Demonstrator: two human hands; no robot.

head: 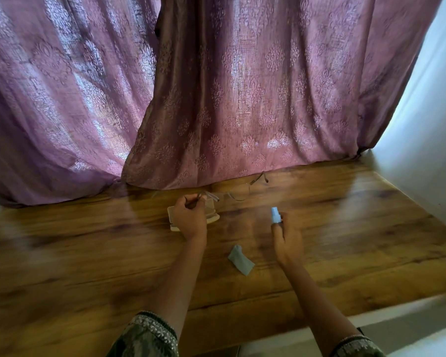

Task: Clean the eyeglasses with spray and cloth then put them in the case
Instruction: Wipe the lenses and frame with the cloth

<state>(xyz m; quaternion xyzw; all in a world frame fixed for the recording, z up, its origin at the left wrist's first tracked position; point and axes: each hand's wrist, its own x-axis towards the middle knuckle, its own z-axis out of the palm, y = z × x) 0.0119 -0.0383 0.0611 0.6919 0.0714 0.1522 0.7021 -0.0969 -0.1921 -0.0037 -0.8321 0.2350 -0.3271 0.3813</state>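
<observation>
My left hand (189, 219) pinches one temple of thin-framed eyeglasses (238, 191), holding them up over the wooden table (88, 253); the lenses and far temple stretch right toward the curtain. My right hand (286, 240) grips a small pale-blue spray bottle (275, 215), nozzle up, a little to the right of the glasses. An open beige case (213, 217) lies on the table beneath my left hand, mostly hidden by it. A folded grey-blue cloth (240, 259) lies on the table between my forearms.
A purple patterned curtain (216, 99) hangs right behind the table and drapes onto its back edge. A white wall (428, 150) borders the right side. The table's white front edge (371, 320) runs at lower right.
</observation>
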